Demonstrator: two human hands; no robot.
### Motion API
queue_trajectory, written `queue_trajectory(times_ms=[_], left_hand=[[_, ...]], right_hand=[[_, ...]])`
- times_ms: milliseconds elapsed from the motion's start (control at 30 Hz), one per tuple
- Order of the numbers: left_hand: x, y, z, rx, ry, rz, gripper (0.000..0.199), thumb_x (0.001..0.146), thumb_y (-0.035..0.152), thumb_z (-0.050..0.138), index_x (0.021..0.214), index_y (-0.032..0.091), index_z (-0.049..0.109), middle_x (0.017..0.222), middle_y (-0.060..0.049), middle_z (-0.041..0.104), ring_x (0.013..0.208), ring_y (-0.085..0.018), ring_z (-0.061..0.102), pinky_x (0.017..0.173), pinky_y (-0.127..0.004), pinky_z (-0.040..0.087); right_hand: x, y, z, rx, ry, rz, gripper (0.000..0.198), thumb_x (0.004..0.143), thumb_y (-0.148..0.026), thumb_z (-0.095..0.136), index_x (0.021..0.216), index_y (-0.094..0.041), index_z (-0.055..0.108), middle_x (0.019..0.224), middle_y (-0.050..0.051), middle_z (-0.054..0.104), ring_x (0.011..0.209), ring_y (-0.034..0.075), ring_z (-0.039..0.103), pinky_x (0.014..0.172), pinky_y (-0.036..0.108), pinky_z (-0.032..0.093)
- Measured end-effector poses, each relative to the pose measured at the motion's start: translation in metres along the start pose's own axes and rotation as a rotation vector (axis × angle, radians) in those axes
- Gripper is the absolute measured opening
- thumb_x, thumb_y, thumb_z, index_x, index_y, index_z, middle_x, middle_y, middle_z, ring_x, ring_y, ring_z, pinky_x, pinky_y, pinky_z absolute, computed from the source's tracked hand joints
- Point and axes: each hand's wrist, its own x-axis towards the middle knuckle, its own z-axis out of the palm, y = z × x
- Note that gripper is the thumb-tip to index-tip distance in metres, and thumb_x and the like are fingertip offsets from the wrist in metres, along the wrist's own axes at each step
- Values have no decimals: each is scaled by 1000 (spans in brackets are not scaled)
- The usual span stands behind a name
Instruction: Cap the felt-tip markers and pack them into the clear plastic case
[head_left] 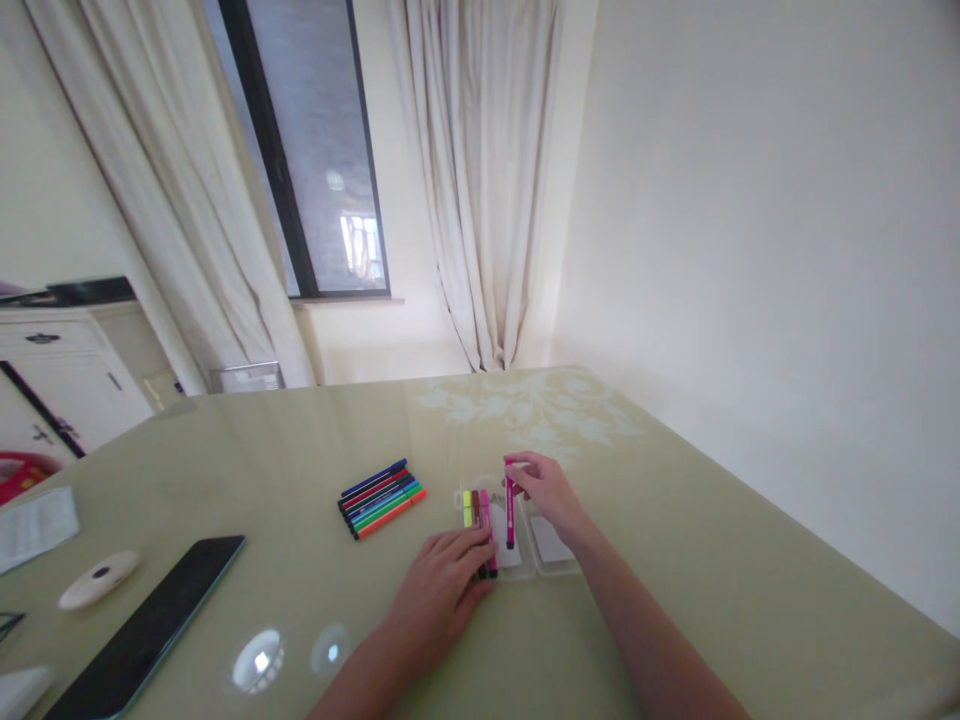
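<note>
We sit in a cream-walled room [750, 220]. Pale curtains [480, 180] flank a dark-framed window [315, 150], through which daylight falls and glints on the glossy greenish surface [712, 560] with its faint floral print. At far left we see a white cabinet [67, 380] with dark handles.

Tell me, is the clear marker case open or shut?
Open. The clear marker case lies flat in two halves, markers in the left one; the right hand holds a magenta marker over it.
</note>
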Motion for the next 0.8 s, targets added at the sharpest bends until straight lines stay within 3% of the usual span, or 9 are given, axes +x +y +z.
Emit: queue_trajectory(times_ms=[67, 167, 400, 600, 800], left_hand=[[0, 0, -1, 1, -1, -16, 44, 97, 23, 61, 141, 28, 55, 144, -6, 62, 132, -24, 56, 112, -46, 45], [0, 0, -2, 55, -25, -3, 50, 96, 17, 61, 143, 33, 53, 146, -4, 59, 133, -26, 55, 111, -47, 45], [0, 5, 5, 147, -40, -6, 49, 94, 13, 62, 137, 37, 58, 146, -4, 57, 131, -29, 54, 109, -50, 47], [1, 9, 0, 130, -55, -31, 44, 95, 14, 60, 133, 37, 61, 145, -3, 57, 130, -28, 54, 107, -48, 47], [1, 4, 1, 108, -44, -28, 49, 95, 18, 63, 141, 33, 55, 145, -3, 59, 130, -27, 54, 110, -47, 45]], right_hand=[[-4, 3, 11, -127, -65, -38, 23, 84, -27, 62, 103, -17, 72, 73, 3, 75, 66, 18, 71, 66, 29, 52], [-10, 3, 25, -325, -53, -114, 19, 85, -19, 63, 100, -19, 74, 81, 4, 78, 74, 17, 72, 73, 28, 53], [-13, 2, 24, -719, -49, -198, 13, 88, -25, 67, 92, -19, 78, 94, 8, 75, 91, 22, 67, 84, 31, 47], [-12, 1, 23, -702, -69, -164, 10, 86, -21, 69, 92, -18, 76, 93, 7, 74, 89, 20, 65, 82, 29, 44], [-13, 4, 24, -621, -35, -164, 9, 86, -25, 72, 92, -19, 72, 84, 3, 72, 82, 18, 64, 77, 28, 44]])
